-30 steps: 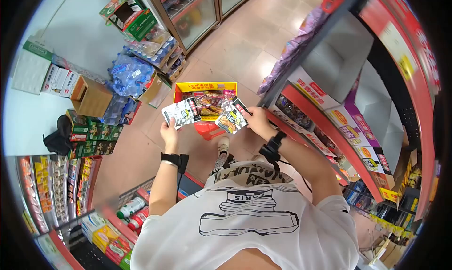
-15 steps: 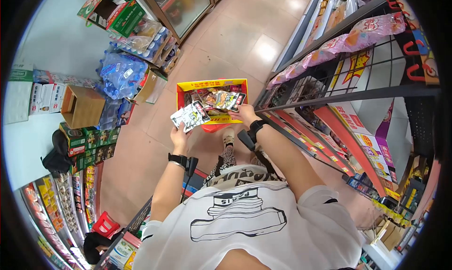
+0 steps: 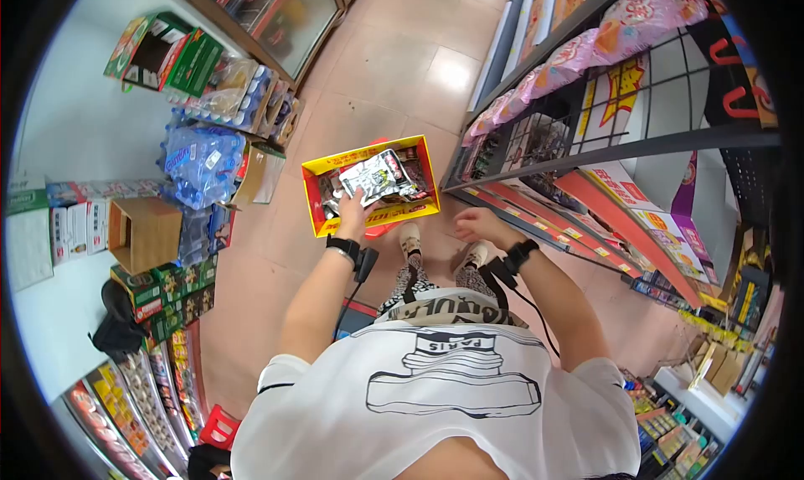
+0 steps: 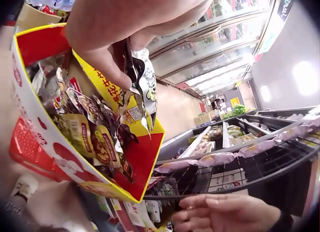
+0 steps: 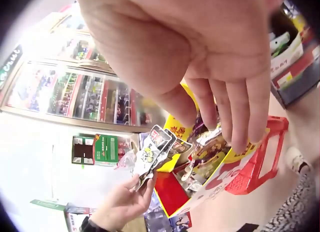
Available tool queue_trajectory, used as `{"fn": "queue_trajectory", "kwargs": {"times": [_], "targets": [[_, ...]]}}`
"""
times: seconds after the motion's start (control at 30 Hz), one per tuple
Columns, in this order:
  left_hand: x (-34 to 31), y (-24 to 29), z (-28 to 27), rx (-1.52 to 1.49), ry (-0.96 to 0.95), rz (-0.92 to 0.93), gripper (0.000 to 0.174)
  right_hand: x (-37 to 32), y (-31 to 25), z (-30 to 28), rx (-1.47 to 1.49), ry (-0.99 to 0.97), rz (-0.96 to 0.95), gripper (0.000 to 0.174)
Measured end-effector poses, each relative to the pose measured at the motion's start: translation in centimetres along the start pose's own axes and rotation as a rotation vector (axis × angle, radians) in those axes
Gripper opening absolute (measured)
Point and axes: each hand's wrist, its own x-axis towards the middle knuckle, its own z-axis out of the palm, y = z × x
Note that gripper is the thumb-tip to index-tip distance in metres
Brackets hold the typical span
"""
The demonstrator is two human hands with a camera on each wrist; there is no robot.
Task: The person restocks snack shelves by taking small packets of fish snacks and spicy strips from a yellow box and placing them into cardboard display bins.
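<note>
Packet (image 3: 370,177) pinched in left hand (image 3: 352,214), above yellow-rimmed box (image 3: 402,213) of snack packs (image 4: 82,133), right hand (image 3: 481,226) relaxed, near box.

I see open floor (image 3: 260,254) left of the gripping left hand (image 3: 352,216), the box rim (image 3: 398,213) beneath, shelving (image 3: 540,219) blocking farther right.

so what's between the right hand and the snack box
In the head view, only bare floor shows between the right hand and the snack box.

"PARIS" stands upside down on the white shirt (image 3: 452,388); lettering on the yellow-rimmed box (image 3: 362,152) is illegible
</note>
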Motion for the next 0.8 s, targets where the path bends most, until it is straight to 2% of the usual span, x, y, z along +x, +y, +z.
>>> {"fn": "queue_trajectory", "kwargs": {"times": [0.1,0.17,0.2,0.27,0.3,0.33,0.37,0.4,0.43,0.5,0.57,0.63,0.73,0.8], "targets": [[2.9,-1.2,1.6,-0.005,-0.128,-0.145,0.018,-3.7,1.4,-1.2,0.052,0.101,-0.047,0.028],[4.1,-1.9,2.5,0.117,-0.099,-0.326,0.021,-5.8,2.5,-1.4,0.039,0.139,-0.065,0.026],[4.0,-1.9,3.2,0.130,-0.113,-0.329,0.021,-6.9,2.5,-1.2,0.032,0.176,-0.082,0.024],[3.5,-1.8,4.1,0.365,0.072,-0.404,0.025,-9.0,2.1,-1.4,-0.002,0.197,-0.061,0.024],[3.1,-1.6,4.3,0.379,0.064,-0.403,0.025,-9.8,2.3,-1.5,-0.048,0.204,-0.035,0.025],[2.8,-1.2,4.2,0.465,0.045,-0.391,0.027,-10.2,3.0,-1.8,-0.035,0.213,-0.040,0.025],[2.3,-0.8,4.1,0.550,0.027,-0.377,0.031,-10.7,4.0,-2.4,-0.081,0.245,-0.136,0.026],[2.3,-1.6,3.5,0.578,0.030,-0.255,0.033,-11.2,4.8,-2.8,-0.129,0.278,-0.233,0.027],[2.1,-0.9,2.9,0.655,-0.062,-0.177,0.032,-12.2,4.7,-3.0,-0.121,0.287,-0.242,0.027],[-0.3,0.3,2.5,0.731,-0.079,-0.019,0.032,-15.1,4.2,-3.4,-0.191,0.405,-0.342,0.027],[-1.9,1.9,2.3,0.823,-0.188,-0.066,0.034,-18.3,3.7,-3.4,-0.102,0.453,-0.406,0.026],[-2.3,3.1,2.0,0.775,-0.392,-0.130,0.032,-21.2,3.2,-3.9,-0.010,0.541,-0.473,0.025],[-4.0,4.3,4.4,0.885,-0.524,0.001,0.029,-25.1,3.8,-4.0,0.129,0.605,-0.545,0.027],[-7.1,6.0,8.0,0.987,-0.650,0.123,0.029,-27.5,3.1,-3.8,0.146,0.711,-0.608,0.027]]}}
